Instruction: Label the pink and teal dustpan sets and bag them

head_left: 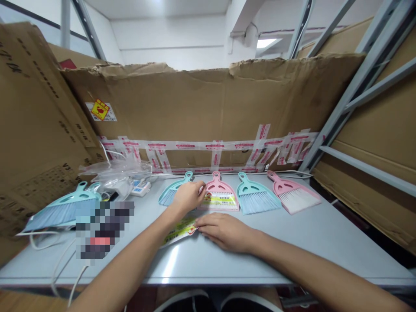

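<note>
My left hand [189,196] is closed, fingertips pressed together at the left edge of a pink dustpan-and-brush set [217,184]. What it pinches, if anything, is hidden. A yellow-green printed label card [219,200] lies across that set's bristles. My right hand [224,232] rests low over the table, its fingers closed at the right end of another yellow-green label card [180,230], partly covered by my left forearm. Behind my left hand lies a light-blue dustpan-and-brush set [170,190]. To the right are another light-blue set [258,197] and a pink-and-white set [295,195].
Farther left, light-blue dustpan sets [61,208] lie beside clear plastic bags [120,173], a white power strip [140,187] and cables. A blurred-out item [105,232] lies nearer. Taped cardboard [201,108] walls the grey table [292,251] at the back; metal shelving [341,95] stands right.
</note>
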Motion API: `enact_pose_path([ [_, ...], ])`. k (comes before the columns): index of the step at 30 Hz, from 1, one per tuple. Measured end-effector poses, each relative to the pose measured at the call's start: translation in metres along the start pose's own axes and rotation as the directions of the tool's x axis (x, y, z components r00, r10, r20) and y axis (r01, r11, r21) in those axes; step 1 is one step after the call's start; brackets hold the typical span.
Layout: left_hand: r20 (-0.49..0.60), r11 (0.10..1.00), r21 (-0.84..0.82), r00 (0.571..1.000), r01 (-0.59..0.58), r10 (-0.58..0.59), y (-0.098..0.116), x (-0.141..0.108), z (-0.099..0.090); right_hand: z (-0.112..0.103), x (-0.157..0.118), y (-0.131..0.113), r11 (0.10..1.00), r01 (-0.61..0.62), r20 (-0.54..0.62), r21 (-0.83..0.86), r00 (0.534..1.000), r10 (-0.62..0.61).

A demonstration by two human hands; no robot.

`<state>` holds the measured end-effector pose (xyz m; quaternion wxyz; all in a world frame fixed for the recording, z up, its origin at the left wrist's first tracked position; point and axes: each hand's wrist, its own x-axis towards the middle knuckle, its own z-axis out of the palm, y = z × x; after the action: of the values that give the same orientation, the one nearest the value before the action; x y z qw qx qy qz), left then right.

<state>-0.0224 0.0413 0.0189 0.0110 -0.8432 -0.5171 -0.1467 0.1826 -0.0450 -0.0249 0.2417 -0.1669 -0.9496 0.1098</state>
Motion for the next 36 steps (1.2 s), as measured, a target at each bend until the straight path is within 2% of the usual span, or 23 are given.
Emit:
enact_pose_path([
  [6, 0.008, 0.999, -0.027, 1.000, -0.016, 0.016, 0.004, -0.002, 0.000, 0.002, -0.002, 0.011, 1.000, 0.013, -0.100, 0.007, 0.995, -0.012],
  [11, 0.008, 1.000, -0.019, 1.000, 0.004, -0.004, 0.003, -0.002, 0.002, 0.001, -0.003, 0.010, 0.996, -0.090, -0.097, -0.012, 0.991, 0.088],
  [15, -0.018, 0.999, -0.048, 1.000, 0.007, -0.008, 0.002, -0.002, 0.001, -0.009, -0.003, 0.010, 0.991, -0.047, -0.100, 0.128, 0.993, 0.060],
  [17, -0.045, 0.995, -0.099, 0.999, 0.003, -0.007, 0.001, -0.002, 0.000, -0.016, -0.003, 0.011, 0.975, -0.028, -0.149, 0.218, 0.987, 0.061],
  [19, -0.077, 0.981, -0.195, 0.997, 0.009, -0.025, 0.000, -0.001, -0.001, -0.025, -0.005, 0.014, 0.959, -0.049, -0.223, 0.279, 0.968, 0.114],
  [21, -0.100, 0.932, -0.362, 0.993, 0.029, -0.069, -0.001, 0.000, -0.001, -0.034, -0.007, 0.018, 0.938, -0.123, -0.318, 0.325, 0.920, 0.231],
  [22, -0.093, 0.884, -0.465, 0.991, 0.038, -0.091, -0.001, 0.001, 0.000, -0.038, -0.009, 0.021, 0.919, -0.175, -0.367, 0.353, 0.878, 0.308],
  [23, -0.069, 0.820, -0.570, 0.992, 0.045, -0.102, -0.001, 0.003, 0.001, -0.041, -0.011, 0.026, 0.893, -0.227, -0.414, 0.388, 0.823, 0.389],
  [25, 0.019, 0.657, -0.750, 0.995, 0.078, -0.097, -0.002, 0.005, 0.005, -0.047, -0.014, 0.038, 0.819, -0.308, -0.486, 0.484, 0.683, 0.544],
  [27, 0.114, 0.491, -0.861, 0.991, 0.134, -0.071, -0.002, 0.008, 0.009, -0.049, -0.017, 0.052, 0.746, -0.319, -0.533, 0.585, 0.542, 0.650],
  [29, 0.162, 0.355, -0.920, 0.986, 0.166, -0.039, -0.001, 0.009, 0.013, -0.050, -0.019, 0.067, 0.706, -0.288, -0.564, 0.648, 0.442, 0.698],
  [31, 0.133, 0.278, -0.951, 0.991, 0.134, -0.025, 0.001, 0.008, 0.015, -0.051, -0.022, 0.079, 0.688, -0.275, -0.574, 0.671, 0.394, 0.718],
  [32, 0.094, 0.270, -0.957, 0.995, 0.102, -0.044, 0.002, 0.007, 0.016, -0.051, -0.022, 0.083, 0.683, -0.278, -0.575, 0.675, 0.382, 0.724],
  [34, 0.000, 0.323, -0.945, 0.993, 0.040, -0.121, 0.005, 0.005, 0.016, -0.051, -0.024, 0.087, 0.682, -0.295, -0.579, 0.669, 0.369, 0.727],
  [36, -0.065, 0.446, -0.895, 0.987, 0.008, -0.150, 0.008, 0.001, 0.015, -0.050, -0.023, 0.085, 0.694, -0.320, -0.591, 0.645, 0.368, 0.718],
])
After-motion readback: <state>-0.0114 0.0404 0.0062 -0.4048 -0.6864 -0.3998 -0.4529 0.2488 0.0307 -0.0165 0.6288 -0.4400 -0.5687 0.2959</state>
